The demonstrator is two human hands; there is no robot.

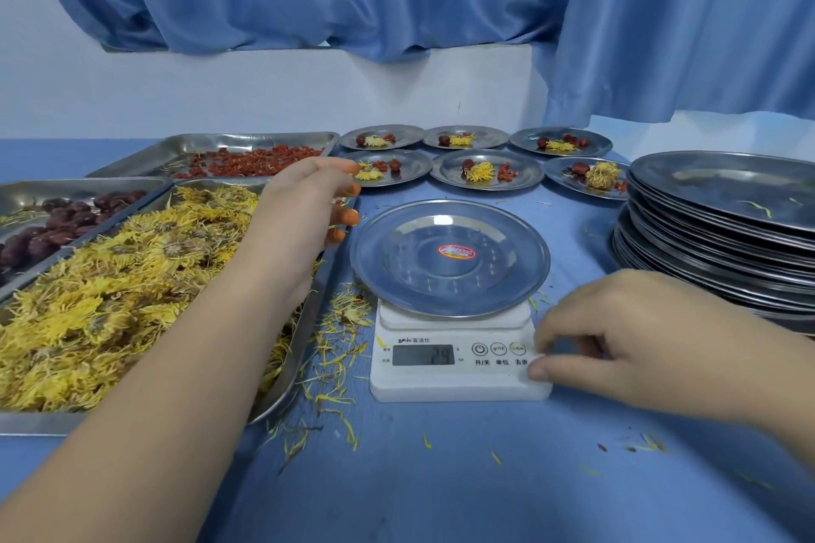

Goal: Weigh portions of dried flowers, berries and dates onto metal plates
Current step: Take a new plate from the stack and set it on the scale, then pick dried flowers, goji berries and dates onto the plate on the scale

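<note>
Right grip (639,335) pinches the white digital scale (419,383) by its corner; left grip (300,207) is curled, contents unclear. Six filled round metal plates (447,172) look done; the bare steel plate (485,278) on the scale awaits filling.

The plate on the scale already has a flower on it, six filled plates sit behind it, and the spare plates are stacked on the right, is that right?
Not quite: in the head view the plate on the scale is empty but for a red sticker. The six filled plates behind it and the spare plates stacked on the right are as you said.
</note>
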